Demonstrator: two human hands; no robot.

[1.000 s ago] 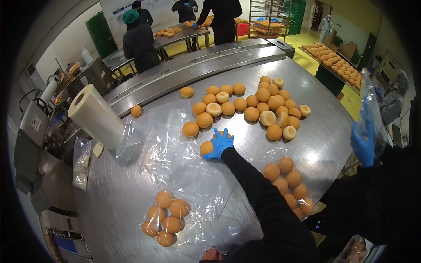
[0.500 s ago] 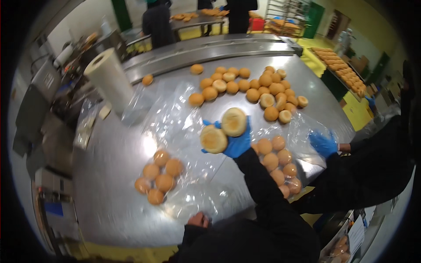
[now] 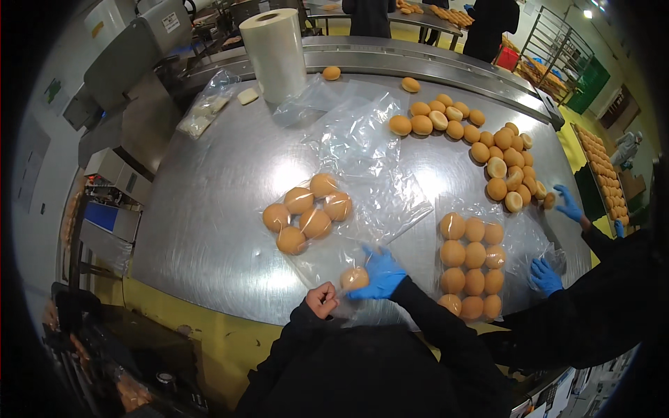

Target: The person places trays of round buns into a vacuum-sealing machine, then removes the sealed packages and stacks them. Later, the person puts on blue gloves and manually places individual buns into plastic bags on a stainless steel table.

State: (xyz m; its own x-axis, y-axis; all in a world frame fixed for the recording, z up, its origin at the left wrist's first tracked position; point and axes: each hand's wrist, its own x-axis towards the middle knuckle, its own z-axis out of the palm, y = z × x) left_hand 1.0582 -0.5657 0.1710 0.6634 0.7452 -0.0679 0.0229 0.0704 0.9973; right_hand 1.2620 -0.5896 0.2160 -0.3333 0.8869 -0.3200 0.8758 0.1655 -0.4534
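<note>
My left hand, bare, is closed at the near edge of a clear plastic bag, pinching its mouth. Several round golden buns lie grouped inside that bag. My right hand, in a blue glove, is at the bag's mouth, its fingers and thumb around a bun. Whether a second bun is under this hand cannot be seen. To the right of my right arm lies a filled bag of buns in neat rows.
Loose buns are heaped at the far right. Empty clear bags lie mid-table, near a large plastic roll. A co-worker's gloved hands work at the right, one by a bun. A metal ledge bounds the far side.
My right hand has come down and nearer with the buns it held, to the bag's mouth beside my left hand. The co-worker's hand now reaches toward the heap. The view has shifted left.
</note>
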